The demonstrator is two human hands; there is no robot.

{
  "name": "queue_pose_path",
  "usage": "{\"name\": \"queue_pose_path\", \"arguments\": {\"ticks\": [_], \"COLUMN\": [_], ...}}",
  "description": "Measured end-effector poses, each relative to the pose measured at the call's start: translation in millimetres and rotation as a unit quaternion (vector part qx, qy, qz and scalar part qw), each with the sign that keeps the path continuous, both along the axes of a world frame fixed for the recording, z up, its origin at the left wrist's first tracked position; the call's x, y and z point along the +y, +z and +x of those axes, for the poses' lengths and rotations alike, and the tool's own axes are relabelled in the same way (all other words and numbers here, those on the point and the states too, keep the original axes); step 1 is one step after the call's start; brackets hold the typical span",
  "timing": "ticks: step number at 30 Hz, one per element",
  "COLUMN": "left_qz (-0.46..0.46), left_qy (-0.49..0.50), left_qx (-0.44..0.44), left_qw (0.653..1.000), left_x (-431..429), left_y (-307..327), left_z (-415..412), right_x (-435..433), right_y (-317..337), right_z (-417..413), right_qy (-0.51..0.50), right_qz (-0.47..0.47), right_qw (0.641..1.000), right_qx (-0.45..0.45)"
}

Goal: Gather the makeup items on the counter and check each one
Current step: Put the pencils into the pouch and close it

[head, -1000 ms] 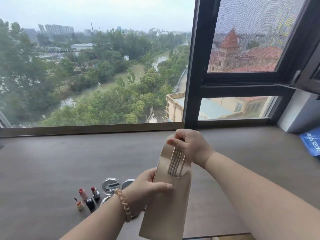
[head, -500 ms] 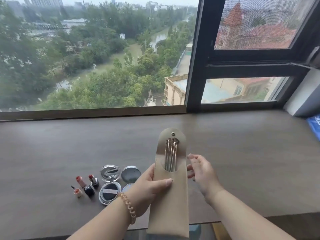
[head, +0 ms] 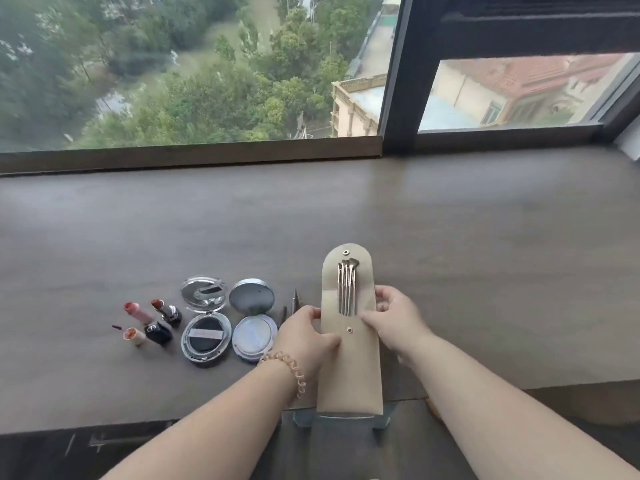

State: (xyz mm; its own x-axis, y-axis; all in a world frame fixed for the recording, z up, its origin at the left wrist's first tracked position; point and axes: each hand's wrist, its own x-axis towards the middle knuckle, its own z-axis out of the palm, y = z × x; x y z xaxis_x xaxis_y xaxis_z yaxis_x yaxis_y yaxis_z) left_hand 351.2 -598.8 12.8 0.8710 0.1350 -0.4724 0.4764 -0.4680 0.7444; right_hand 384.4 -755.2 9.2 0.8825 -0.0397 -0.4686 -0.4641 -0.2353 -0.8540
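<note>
Three uncapped lipsticks [head: 152, 318] stand at the left of a dark counter [head: 485, 220], beside two open cushion compacts [head: 206, 320], one with a black puff, the other [head: 252, 320] pale. Just right of them, a left hand [head: 304, 341], beaded bracelet [head: 289, 367] at the wrist, and a right hand [head: 394, 320] pinch opposite edges of an upright beige pouch [head: 349, 362], its flap open over slim metal brushes [head: 346, 289].
</note>
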Motion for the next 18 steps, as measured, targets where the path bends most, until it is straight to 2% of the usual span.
{"name": "queue_pose_path", "arguments": {"ticks": [3, 8, 18], "left_qz": [0.094, 0.168, 0.227], "left_qy": [-0.026, -0.039, -0.062], "left_qx": [-0.006, 0.0, 0.001], "left_qw": [0.995, 0.985, 0.972], "left_x": [-7, -13, -17], "left_y": [-4, -13, -18], "left_z": [8, 21, 25], "right_x": [1, 6, 13], "right_y": [-7, -9, -15], "right_z": [9, 25, 31], "right_qy": [0.018, 0.065, 0.138], "right_qz": [-0.063, -0.178, -0.349], "right_qw": [0.998, 0.98, 0.924], "right_qx": [-0.01, -0.063, -0.072]}}
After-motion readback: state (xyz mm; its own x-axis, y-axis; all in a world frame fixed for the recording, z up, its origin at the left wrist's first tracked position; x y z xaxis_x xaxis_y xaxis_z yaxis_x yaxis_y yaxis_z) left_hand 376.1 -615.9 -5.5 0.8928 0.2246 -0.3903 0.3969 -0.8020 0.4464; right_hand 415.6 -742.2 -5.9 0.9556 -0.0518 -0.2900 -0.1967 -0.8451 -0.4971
